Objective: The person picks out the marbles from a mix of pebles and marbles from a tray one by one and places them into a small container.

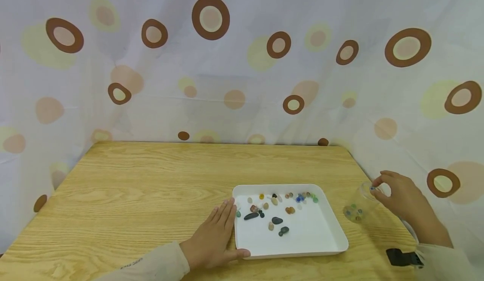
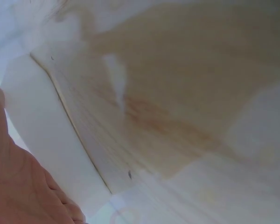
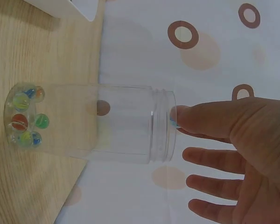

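A clear plastic jar (image 3: 126, 123) stands upright on the table to the right of a white tray (image 1: 314, 241). Several glass marbles (image 3: 19, 122) lie on the jar's bottom. At the jar's mouth my right hand (image 1: 401, 195) pinches a small blue marble (image 3: 174, 123) between thumb and forefinger, the other fingers held apart. The marble is mostly hidden by the thumb. My left hand (image 1: 213, 237) lies with straight fingers along the tray's left side, its thumb at the front rim. In the left wrist view, that palm rests against the white tray wall (image 2: 51, 126).
Inside the tray are dark pebbles (image 1: 277, 220), tan stones (image 1: 271, 226), blue marbles (image 1: 300, 198) and green marbles (image 1: 315, 199), mostly towards the back and left. The wooden table (image 1: 151, 188) meets a patterned curtain (image 1: 234, 62) behind and at the right. A black strap (image 1: 402, 258) is by the right wrist.
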### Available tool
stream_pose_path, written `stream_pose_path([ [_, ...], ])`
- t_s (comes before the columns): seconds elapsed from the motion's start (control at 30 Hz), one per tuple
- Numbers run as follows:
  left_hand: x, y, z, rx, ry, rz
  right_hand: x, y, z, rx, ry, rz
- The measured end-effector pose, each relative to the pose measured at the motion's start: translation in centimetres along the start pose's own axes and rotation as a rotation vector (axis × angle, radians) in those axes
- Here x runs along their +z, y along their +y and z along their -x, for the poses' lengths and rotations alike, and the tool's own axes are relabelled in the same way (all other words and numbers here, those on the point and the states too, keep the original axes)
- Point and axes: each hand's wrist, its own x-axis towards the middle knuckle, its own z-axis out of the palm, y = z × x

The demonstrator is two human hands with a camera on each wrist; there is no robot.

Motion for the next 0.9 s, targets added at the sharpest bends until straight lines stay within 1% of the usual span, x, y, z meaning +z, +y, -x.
stream_pose_path([
  [0.13,0.11,-0.05,0.01,0.005,-0.001,0.002,0.41,0.2,0.17,0.014,-0.008,-0.008],
  [0.2,0.1,-0.07,0.02,0.007,0.0,0.006,0.48,0.21,0.18,0.008,0.003,-0.004],
  [0.47,0.13,-0.12,0.04,0.008,0.005,0.018,0.59,0.19,0.19,0.003,0.005,-0.007],
  [0.67,0.09,-0.05,0.02,0.006,0.01,0.003,0.68,0.09,0.24,0.007,0.003,-0.009],
  [0.9,0.09,0.0,-0.04,-0.003,0.003,0.01,0.7,0.16,0.25,0.01,0.002,-0.015],
])
